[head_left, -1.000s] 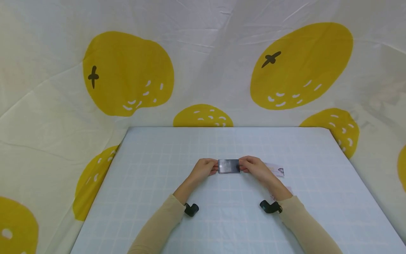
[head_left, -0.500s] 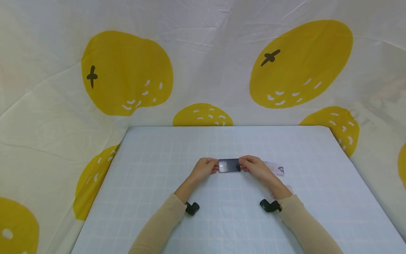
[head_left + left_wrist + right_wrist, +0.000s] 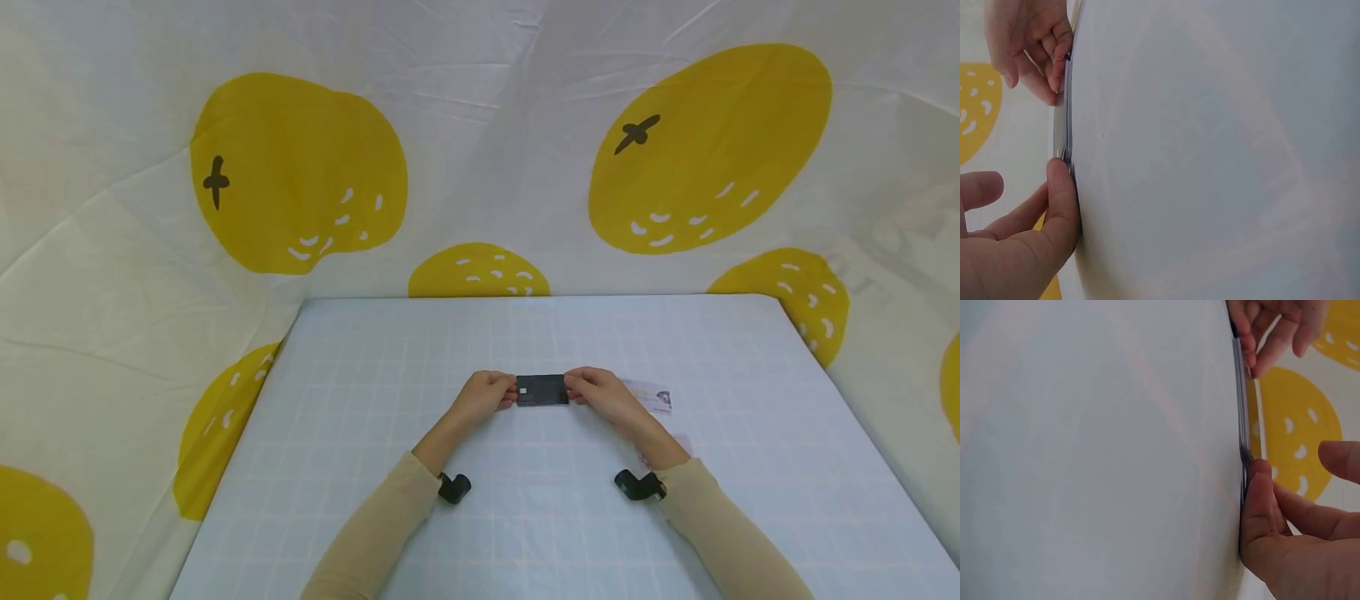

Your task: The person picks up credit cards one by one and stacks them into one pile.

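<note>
Between the two hands in the head view is a dark bank card point(image 3: 543, 391) with a small light chip near its left end and faint lettering. My left hand point(image 3: 482, 395) pinches its left short end. At the right short end, the fingertips of my right hand point(image 3: 602, 395) pinch it the same way. Both wrist views catch the card edge-on as a thin layered strip point(image 3: 1068, 119), close over the tabletop. In the right wrist view the layered edge point(image 3: 1242, 403) runs from one hand's fingertips to the other's.
A printed paper slip like a banknote point(image 3: 651, 397) lies just beyond my right hand. Another pinkish slip point(image 3: 682, 442) is partly hidden under the right forearm. A pale checked cloth point(image 3: 360, 433) covers the table. Behind hangs a white sheet point(image 3: 495, 150) with yellow fruit shapes.
The glare on the card has gone, so its chip and lettering show now, and its tilt looks slightly different. Both hands keep their hold and stay nearly in place.
</note>
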The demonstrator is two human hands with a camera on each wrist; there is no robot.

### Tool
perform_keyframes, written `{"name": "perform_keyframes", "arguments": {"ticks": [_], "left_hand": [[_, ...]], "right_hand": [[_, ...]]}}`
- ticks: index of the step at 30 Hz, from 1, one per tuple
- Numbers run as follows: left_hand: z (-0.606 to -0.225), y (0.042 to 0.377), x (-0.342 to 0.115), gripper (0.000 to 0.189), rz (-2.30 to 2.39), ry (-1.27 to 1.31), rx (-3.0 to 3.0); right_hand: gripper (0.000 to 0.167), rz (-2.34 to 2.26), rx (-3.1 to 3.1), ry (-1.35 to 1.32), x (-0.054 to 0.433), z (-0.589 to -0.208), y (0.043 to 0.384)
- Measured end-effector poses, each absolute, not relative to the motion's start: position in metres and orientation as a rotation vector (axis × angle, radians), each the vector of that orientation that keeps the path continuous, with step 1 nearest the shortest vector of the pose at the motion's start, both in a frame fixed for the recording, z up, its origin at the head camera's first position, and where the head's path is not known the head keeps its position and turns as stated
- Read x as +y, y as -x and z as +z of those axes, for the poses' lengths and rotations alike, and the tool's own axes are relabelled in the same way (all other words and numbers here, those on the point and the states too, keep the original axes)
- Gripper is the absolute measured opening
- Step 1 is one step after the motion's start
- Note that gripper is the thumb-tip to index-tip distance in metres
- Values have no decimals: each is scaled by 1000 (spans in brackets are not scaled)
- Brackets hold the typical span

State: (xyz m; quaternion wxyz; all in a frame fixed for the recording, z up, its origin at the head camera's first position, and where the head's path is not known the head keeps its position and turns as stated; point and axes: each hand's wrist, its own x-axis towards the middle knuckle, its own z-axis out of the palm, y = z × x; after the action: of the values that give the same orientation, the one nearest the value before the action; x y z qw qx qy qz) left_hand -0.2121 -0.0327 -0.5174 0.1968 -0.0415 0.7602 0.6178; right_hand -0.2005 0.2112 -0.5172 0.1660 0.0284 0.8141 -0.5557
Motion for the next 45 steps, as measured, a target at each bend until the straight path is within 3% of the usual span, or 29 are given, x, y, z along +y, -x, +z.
{"name": "perform_keyframes", "arguments": {"ticks": [45], "left_hand": [[-514, 208, -39, 30, 1789, 46, 2143]], "right_hand": [[44, -1618, 2302, -105, 216, -504, 188]]}}
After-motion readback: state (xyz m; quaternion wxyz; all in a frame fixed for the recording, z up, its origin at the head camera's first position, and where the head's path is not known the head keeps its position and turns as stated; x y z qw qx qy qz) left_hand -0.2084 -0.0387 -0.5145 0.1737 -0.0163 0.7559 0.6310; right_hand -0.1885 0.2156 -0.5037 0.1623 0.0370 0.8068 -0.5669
